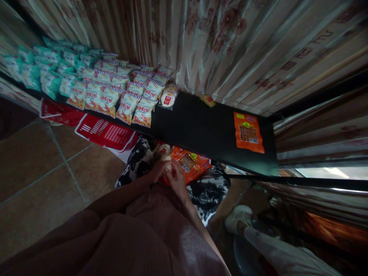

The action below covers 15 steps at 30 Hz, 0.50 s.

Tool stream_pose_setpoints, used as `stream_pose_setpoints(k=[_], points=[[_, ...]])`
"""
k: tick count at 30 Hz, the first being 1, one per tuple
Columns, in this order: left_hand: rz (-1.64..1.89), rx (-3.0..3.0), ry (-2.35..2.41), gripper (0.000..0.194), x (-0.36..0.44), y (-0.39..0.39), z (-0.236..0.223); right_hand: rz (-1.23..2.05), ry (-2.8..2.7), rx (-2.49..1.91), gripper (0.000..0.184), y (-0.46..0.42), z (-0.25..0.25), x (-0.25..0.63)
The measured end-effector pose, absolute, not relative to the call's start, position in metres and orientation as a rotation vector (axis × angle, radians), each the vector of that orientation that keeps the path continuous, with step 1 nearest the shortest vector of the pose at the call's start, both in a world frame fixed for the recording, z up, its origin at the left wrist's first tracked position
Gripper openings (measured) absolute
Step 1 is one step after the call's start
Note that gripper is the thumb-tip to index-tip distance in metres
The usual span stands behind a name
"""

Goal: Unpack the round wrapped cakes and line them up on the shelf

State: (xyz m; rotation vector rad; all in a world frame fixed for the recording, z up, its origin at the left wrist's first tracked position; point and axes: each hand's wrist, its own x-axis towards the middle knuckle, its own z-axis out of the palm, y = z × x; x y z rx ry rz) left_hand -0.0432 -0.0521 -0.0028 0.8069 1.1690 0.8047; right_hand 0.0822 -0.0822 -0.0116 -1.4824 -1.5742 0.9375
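Note:
Over my lap, my left hand and my right hand come together with fingers closed. Both pinch the lower end of a small clear-wrapped snack packet with pale contents; its print is too blurred to read. Orange snack bags with a yellow-green label lie on my lap, just beyond and beside my right hand. Part of these bags is hidden by my fingers. A round, clear-wrapped snack rests on the black shelf in front of me.
White-and-orange snack bags and teal bags stand in rows at the shelf's left. An orange bag and a small yellow packet lie farther right. Red baskets sit below. Another person's leg and shoe are at right.

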Motion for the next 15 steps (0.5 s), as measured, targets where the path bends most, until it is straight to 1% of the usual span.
stream_pose_setpoints(k=[2, 7, 15], points=[[0.823, 0.745, 1.211, 0.016, -0.044, -0.052, -0.006, 0.945, -1.531, -1.507, 0.033, -0.081, -0.013, 0.083], [0.868, 0.547, 1.253, 0.036, -0.039, -0.050, -0.014, 1.051, -1.367, -1.558, 0.036, -0.076, -0.019, 0.086], [0.930, 0.288, 1.002, 0.041, -0.037, -0.049, -0.019, 1.127, -1.205, -1.588, 0.035, -0.070, -0.011, 0.089]])
